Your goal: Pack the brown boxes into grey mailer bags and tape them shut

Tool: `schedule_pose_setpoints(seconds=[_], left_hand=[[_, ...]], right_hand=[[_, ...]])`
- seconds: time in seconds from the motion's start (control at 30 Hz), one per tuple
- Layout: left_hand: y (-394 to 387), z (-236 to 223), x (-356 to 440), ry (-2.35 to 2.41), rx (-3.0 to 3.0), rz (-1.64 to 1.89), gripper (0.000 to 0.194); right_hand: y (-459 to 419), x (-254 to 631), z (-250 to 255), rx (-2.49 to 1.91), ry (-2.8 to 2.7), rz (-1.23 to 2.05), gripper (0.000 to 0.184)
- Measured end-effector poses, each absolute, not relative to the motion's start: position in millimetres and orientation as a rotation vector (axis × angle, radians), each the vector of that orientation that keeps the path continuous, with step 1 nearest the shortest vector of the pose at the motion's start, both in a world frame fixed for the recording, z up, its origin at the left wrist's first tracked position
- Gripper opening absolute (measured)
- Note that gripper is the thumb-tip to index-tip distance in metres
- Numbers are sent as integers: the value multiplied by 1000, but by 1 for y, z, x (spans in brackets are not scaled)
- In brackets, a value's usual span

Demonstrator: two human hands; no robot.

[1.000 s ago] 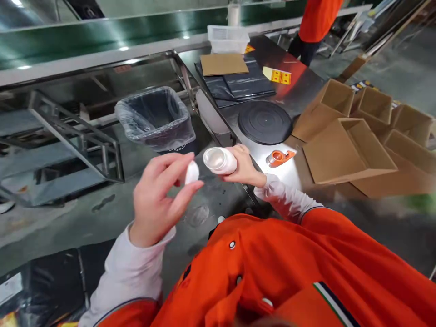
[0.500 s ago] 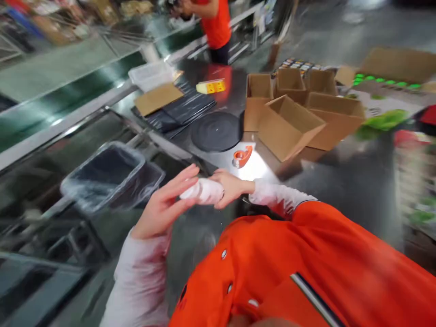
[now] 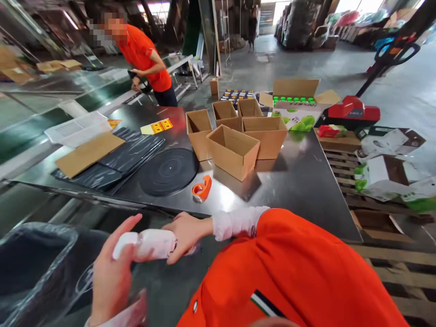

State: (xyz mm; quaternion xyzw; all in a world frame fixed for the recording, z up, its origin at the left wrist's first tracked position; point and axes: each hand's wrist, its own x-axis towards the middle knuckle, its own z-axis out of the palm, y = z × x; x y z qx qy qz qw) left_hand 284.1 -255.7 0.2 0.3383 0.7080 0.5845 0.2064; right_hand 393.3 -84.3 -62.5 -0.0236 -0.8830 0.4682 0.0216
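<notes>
A white bottle with a white cap lies almost level between my two hands, in front of the table's near edge. My left hand closes on its cap end, thumb on the near side and fingers behind. Around the other end my right hand is wrapped, hiding the bottom. Beyond them on the metal table sits an orange tape dispenser. Open cardboard boxes stand behind it, several in a cluster, beside a round black turntable.
Black plastic bags lie under a cardboard sheet on the left. A lined bin stands lower left. A carton with green-capped bottles is at the back right. Across the table stands a co-worker. Pallets are at right.
The view has tilted up and turned right, so more floor and the pallet area show. Both hands still hold the white bottle, now lower and further left in the picture.
</notes>
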Motion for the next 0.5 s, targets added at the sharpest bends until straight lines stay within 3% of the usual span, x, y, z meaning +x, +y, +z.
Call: schedule_pose_setpoints(seconds=[0.03,0.1,0.23,0.3,0.4,0.47,0.5], left_hand=[[-251,-4,287,2008,968,1616,48],[-241,-16,290,1932,1062,1506,39],[-213,-32,292,1651,1358,1212,37],[-197,-35,297,1598,1356,1208,50],[-179,-50,317,1558,1044,1411,121],[-174,-66,341,1782,917,1305,116],[-172,-71,354,1883,904,1210,99]], right_hand=[[-81,394,-65,-112,-2768,1287,57],[-70,395,-70,32,-2867,1370,59],[-36,400,-71,638,-2817,2265,42],[-25,415,-69,563,-2730,2473,35],[-14,453,-77,7,-2726,2148,33],[-8,486,-91,-249,-2615,1909,42],[-6,503,-99,-365,-2555,1788,43]])
